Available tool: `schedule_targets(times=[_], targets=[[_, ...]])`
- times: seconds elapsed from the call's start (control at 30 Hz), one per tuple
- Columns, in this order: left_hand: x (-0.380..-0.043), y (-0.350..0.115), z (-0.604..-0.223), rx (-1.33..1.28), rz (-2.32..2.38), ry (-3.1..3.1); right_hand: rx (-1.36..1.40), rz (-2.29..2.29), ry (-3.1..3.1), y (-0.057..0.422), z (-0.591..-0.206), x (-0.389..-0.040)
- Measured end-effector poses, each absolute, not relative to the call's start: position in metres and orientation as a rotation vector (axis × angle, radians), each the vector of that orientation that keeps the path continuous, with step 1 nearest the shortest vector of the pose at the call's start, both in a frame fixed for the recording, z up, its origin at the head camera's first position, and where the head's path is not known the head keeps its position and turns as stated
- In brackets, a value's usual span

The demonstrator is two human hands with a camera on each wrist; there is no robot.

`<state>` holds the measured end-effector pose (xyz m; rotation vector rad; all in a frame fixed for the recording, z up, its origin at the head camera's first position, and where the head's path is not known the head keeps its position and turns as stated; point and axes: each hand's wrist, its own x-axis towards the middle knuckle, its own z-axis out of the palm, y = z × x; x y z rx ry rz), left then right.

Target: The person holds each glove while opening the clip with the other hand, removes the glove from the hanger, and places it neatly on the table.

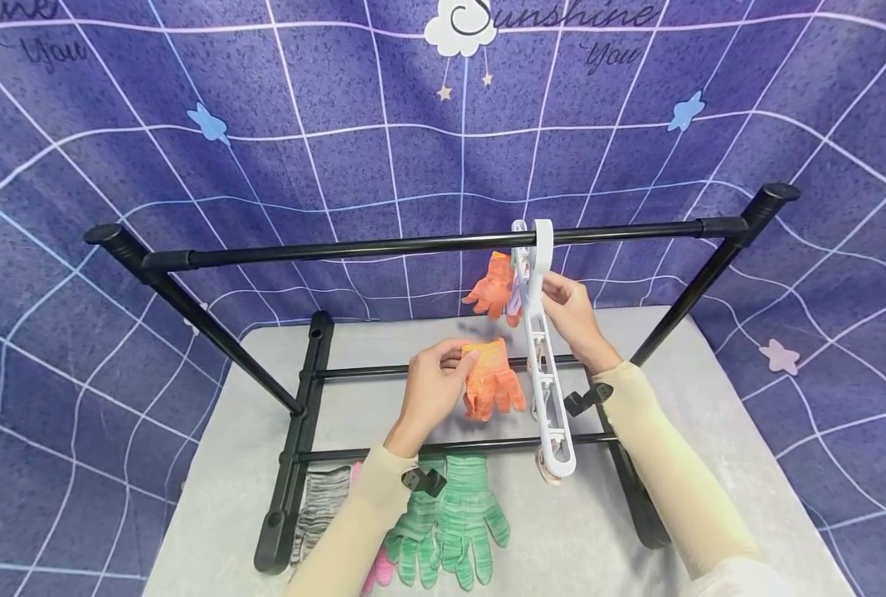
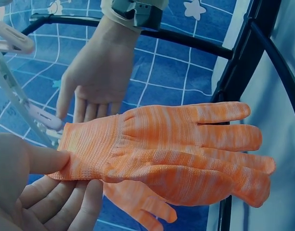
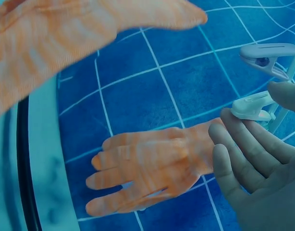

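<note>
My left hand (image 1: 434, 383) pinches the cuff of an orange knitted glove (image 1: 494, 377), thumb on one side and fingers on the other. The glove's fingers hang free, left of a white clip hanger (image 1: 534, 319) hooked over the black rail. At the hanger's far part, my right hand (image 1: 573, 317) holds a pale clip (image 3: 253, 107) between thumb and fingertips. Another orange glove (image 3: 147, 166) hangs there, its cuff close to that clip; the cuff's end is hidden behind my fingers. A second clip (image 3: 267, 55) sits beside it on the hanger.
The black rack's top rail (image 1: 383, 247) spans the view, with lower bars (image 1: 368, 372) beneath. Green gloves (image 1: 467, 514), a grey striped glove (image 1: 322, 502) and something pink (image 1: 382, 572) lie on the grey table (image 1: 562, 531) in front. A purple patterned cloth (image 1: 383, 166) hangs behind.
</note>
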<state>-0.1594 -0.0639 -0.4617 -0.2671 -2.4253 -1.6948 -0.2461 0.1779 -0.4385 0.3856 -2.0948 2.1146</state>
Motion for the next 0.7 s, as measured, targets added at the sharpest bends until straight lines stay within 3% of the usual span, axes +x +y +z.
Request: schedule_targets(times=[0.5,0.7], targets=[[-0.14,-0.067,-0.457,-0.252,-1.733,-2.427,0.185,1.967,-1.953,0.185,-0.443,-0.266],[-0.132,-0.07,-0.456,-0.257,-1.768,-2.411,0.193,1.888,-2.027,0.175,-0.419,-0.259]])
